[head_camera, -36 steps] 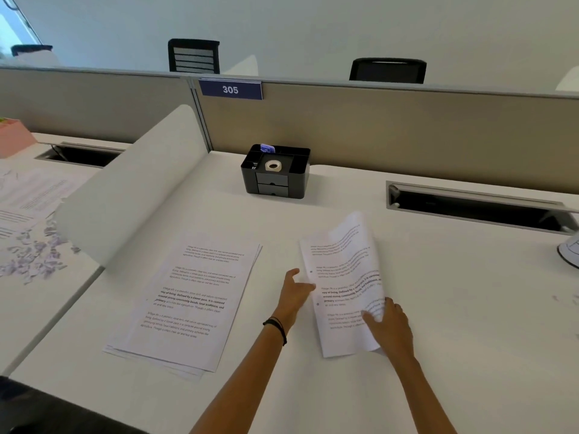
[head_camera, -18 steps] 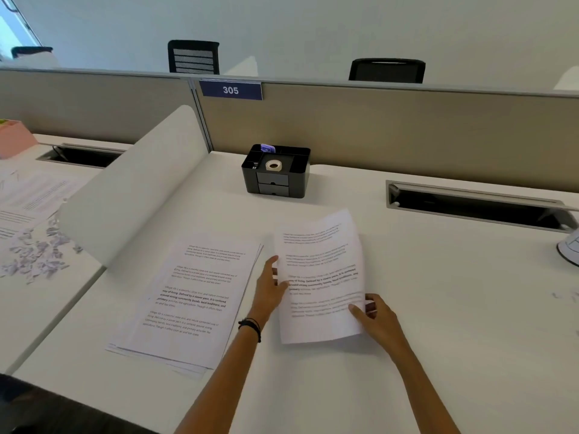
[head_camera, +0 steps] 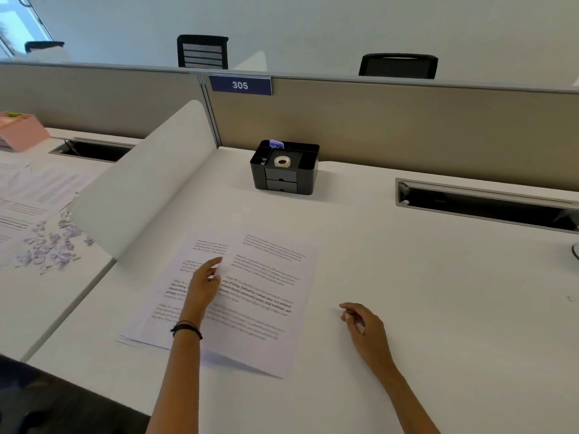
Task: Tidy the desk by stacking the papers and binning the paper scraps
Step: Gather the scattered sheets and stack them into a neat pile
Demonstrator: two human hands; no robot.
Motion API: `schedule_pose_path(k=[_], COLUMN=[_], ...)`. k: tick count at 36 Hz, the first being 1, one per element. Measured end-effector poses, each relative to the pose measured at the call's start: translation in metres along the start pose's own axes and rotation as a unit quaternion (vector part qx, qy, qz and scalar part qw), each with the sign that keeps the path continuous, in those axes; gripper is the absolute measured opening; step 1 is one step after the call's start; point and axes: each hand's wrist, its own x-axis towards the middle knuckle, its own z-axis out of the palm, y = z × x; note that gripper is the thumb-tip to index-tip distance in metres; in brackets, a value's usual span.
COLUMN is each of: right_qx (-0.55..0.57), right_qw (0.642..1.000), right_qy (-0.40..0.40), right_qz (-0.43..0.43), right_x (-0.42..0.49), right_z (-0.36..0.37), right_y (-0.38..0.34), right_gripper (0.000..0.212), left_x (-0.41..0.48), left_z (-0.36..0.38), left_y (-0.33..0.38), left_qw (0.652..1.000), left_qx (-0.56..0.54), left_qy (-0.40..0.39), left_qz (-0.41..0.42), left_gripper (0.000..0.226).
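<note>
A printed sheet (head_camera: 266, 292) hovers over the right part of the paper stack (head_camera: 156, 308) on the white desk (head_camera: 407, 292), its near edge lifted off the surface. My left hand (head_camera: 205, 286) pinches the sheet's left edge. My right hand (head_camera: 360, 321) is off the paper, to the right of the sheet above the bare desk, fingers loosely curled and holding nothing. A heap of purple-white paper scraps (head_camera: 47, 249) lies on the neighbouring desk to the left, beside more printed papers (head_camera: 31, 189).
A curved white divider (head_camera: 141, 189) separates the two desks. A black desk organiser (head_camera: 285, 167) with a tape roll stands at the back. A cable slot (head_camera: 485, 205) runs at the back right. A pink box (head_camera: 22, 133) sits far left.
The sheet has moved left, from beside the stack to partly over it, carried by my left hand. My right hand has let go of it and stayed to the right.
</note>
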Motion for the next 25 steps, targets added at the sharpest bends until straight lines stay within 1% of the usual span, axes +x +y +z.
schedule_pose_path(k=[4, 6, 8, 13, 15, 17, 19, 20, 23, 25], right_qx=[-0.011, -0.015, -0.014, -0.012, -0.011, -0.013, -0.011, -0.010, -0.008, -0.007], right_qw=[0.999, 1.000, 0.999, 0.999, 0.999, 0.999, 0.999, 0.999, 0.999, 0.999], right_qy=[0.017, 0.005, 0.010, 0.013, 0.015, 0.015, 0.012, 0.012, 0.012, 0.013], right_qz=[-0.028, -0.026, -0.028, -0.040, -0.040, -0.041, -0.040, -0.039, -0.037, -0.035], right_x=[-0.002, -0.004, -0.007, -0.003, -0.002, -0.002, -0.001, -0.001, 0.000, 0.000], right_z=[-0.001, 0.008, 0.007, 0.006, 0.007, 0.007, 0.007, 0.007, 0.008, 0.008], right_y=[0.003, 0.006, 0.007, 0.004, 0.004, 0.005, 0.007, 0.007, 0.009, 0.010], right_gripper=[0.035, 0.037, 0.038, 0.036, 0.036, 0.037, 0.036, 0.034, 0.032, 0.032], left_x=[0.010, 0.012, 0.013, 0.012, 0.015, 0.021, 0.028, 0.031, 0.035, 0.036], left_z=[-0.025, -0.042, -0.051, -0.065, -0.069, -0.071, -0.072, -0.072, -0.071, -0.070], left_y=[-0.022, -0.041, -0.049, -0.041, -0.042, -0.044, -0.044, -0.044, -0.041, -0.042], left_qw=[0.998, 0.994, 0.989, 0.967, 0.960, 0.954, 0.947, 0.943, 0.930, 0.923], left_qx=[0.028, 0.046, 0.071, 0.124, 0.138, 0.165, 0.208, 0.234, 0.301, 0.328], left_qy=[0.054, 0.090, 0.118, 0.211, 0.235, 0.242, 0.231, 0.218, 0.167, 0.142], left_qz=[-0.015, -0.042, -0.060, -0.069, -0.069, -0.071, -0.084, -0.094, -0.132, -0.146], left_gripper=[0.043, 0.043, 0.041, 0.037, 0.037, 0.032, 0.031, 0.037, 0.065, 0.076])
